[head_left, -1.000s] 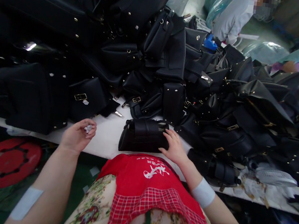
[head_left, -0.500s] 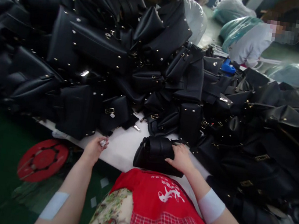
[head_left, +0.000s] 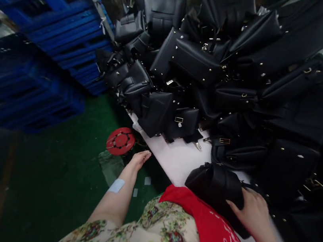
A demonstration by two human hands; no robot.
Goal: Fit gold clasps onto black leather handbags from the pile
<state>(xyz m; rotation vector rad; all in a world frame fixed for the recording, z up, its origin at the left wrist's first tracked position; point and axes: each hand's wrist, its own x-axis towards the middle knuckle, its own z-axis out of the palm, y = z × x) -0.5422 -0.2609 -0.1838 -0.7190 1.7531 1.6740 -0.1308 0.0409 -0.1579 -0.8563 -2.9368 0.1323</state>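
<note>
A black handbag (head_left: 220, 185) lies on the white tabletop (head_left: 171, 158) close to the red apron. My right hand (head_left: 254, 210) grips its right end, thumb on the near side and fingers over the top. Off the table's left edge, above the green floor, my left hand (head_left: 141, 159) has its fingers pressed together. A small pale bit shows at those fingertips, too small to name. Beyond the held bag, another black handbag (head_left: 181, 126) with a gold buckle lies at the edge of the pile.
Black handbags (head_left: 199, 62) with gold fittings are heaped across the table. Blue pallets (head_left: 70, 40) stand stacked at the left. A red round stool (head_left: 121, 141) is beside the table, and pale scraps (head_left: 147, 180) lie on the green floor (head_left: 61, 171).
The view has swung left, bringing the blue pallets into sight. My left hand has moved away from the tabletop, out over the floor. My right hand stays on the handbag.
</note>
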